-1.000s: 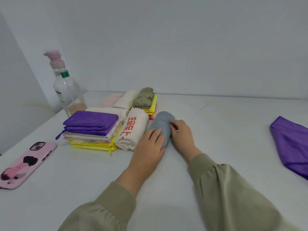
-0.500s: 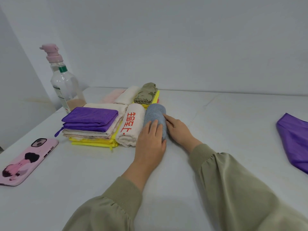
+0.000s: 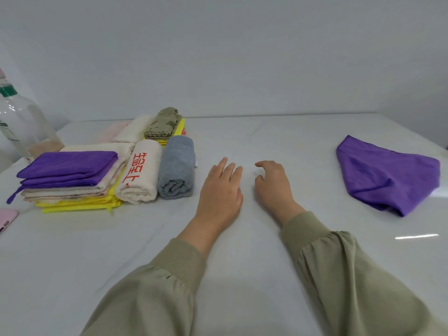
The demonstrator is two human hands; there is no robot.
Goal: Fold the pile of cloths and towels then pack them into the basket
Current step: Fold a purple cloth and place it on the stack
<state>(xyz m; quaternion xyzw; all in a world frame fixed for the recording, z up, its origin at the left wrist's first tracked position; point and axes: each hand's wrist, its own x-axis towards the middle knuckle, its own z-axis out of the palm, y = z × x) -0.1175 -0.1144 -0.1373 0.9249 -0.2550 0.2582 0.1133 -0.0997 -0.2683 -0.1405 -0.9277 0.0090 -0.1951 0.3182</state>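
Note:
A rolled grey towel (image 3: pixel 177 167) lies beside a rolled cream towel with red lettering (image 3: pixel 140 174). Left of them is a stack of folded cloths, with a purple cloth (image 3: pixel 68 166) on top, cream ones beneath and yellow cloths (image 3: pixel 77 204) at the bottom. Behind them lie an olive patterned cloth (image 3: pixel 163 123) and a cream roll (image 3: pixel 134 129). An unfolded purple cloth (image 3: pixel 385 173) lies at the right. My left hand (image 3: pixel 220 190) is just right of the grey roll, fingers straight, holding nothing. My right hand (image 3: pixel 274 185) hovers beside it, fingers loosely curled, empty. No basket is in view.
A clear pump bottle (image 3: pixel 21 124) stands at the far left by the wall. A pink phone (image 3: pixel 6 220) lies at the left edge. The white table (image 3: pixel 242 263) stretches forward between the hands and me.
Both hands have let go of the grey rolled towel and moved right, away from it. The towel now lies alone against the cream roll. The view has swung to the right.

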